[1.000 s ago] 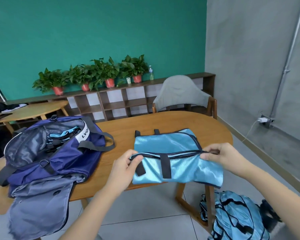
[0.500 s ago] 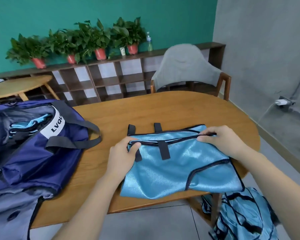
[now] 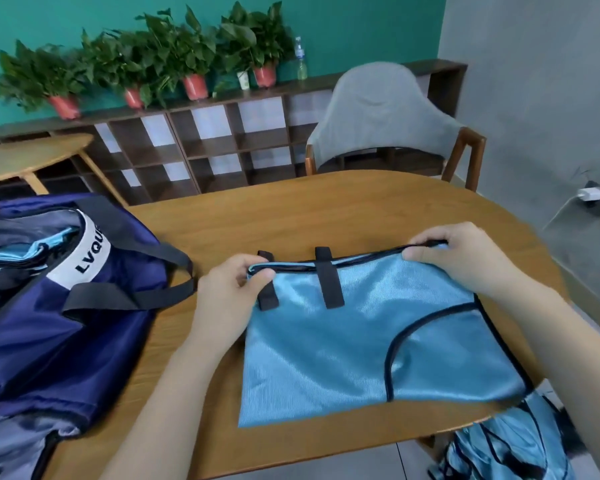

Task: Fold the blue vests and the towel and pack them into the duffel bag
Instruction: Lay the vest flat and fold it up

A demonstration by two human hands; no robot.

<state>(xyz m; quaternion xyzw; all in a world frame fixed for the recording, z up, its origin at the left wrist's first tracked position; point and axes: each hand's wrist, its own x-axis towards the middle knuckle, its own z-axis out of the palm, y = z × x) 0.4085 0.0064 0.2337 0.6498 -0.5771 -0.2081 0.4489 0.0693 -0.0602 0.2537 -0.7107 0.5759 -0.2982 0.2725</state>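
Vest (image 3: 361,341) flat near table (image 3: 326,209) edge, top corners pinched by both hands (image 3: 229,292) (image 3: 465,258).

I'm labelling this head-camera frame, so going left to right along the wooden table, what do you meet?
Navy duffel bag → left hand → blue vest flat on the table → right hand, pinching the vest's top edge as the left hand does.

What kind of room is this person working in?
Probably an office lounge or meeting room: an oval wooden table, a low cubby shelf lined with potted plants, and a grey upholstered chair.
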